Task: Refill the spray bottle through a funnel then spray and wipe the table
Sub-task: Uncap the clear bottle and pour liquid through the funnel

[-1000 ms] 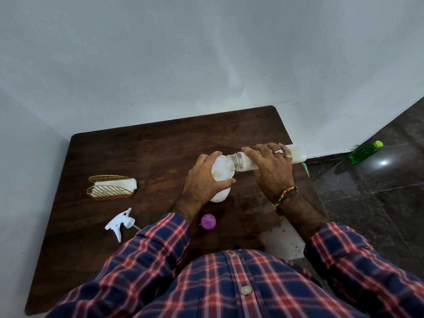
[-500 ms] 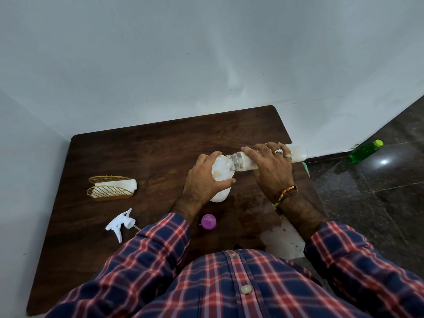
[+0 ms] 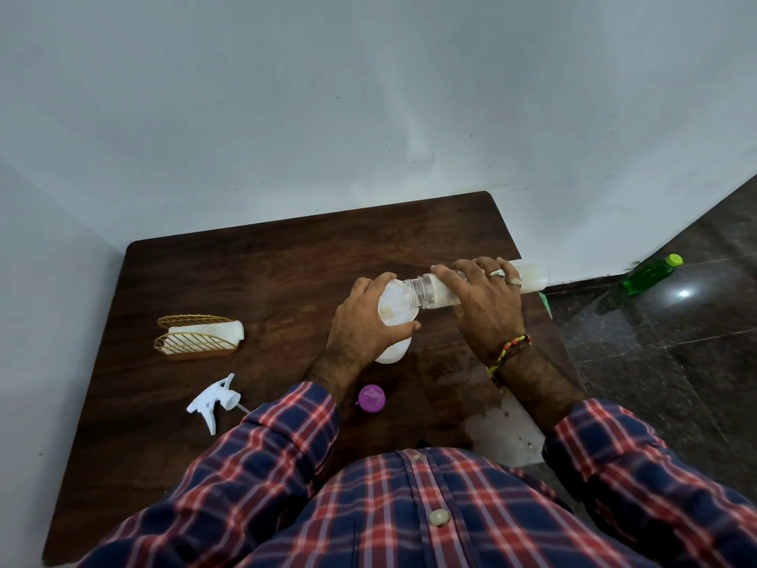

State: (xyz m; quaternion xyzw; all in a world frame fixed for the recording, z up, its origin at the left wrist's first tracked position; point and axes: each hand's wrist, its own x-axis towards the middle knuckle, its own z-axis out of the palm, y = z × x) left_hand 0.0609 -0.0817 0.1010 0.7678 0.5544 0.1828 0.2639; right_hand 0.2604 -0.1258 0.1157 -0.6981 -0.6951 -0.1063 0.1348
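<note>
Nothing shifts from a second ago: the right hand (image 3: 487,305) still grips the clear refill bottle (image 3: 532,278) tipped flat into the white funnel (image 3: 395,307), the left hand (image 3: 362,330) wrapped round the spray bottle (image 3: 389,354) mid-table (image 3: 245,272), so the pour continues.

The desk (image 3: 229,276) is dark brown wood with visible grain; the shirt (image 3: 409,514) is a navy, red and white plaid; the spray head (image 3: 215,399) is white; the cap (image 3: 372,397) is purple; the wire holder (image 3: 192,338) is gold with white cloth inside; the floor bottle (image 3: 651,274) is green with a lime lid; the wall (image 3: 368,96) is pale grey; the bracelet (image 3: 510,352) is red, yellow and black.
</note>
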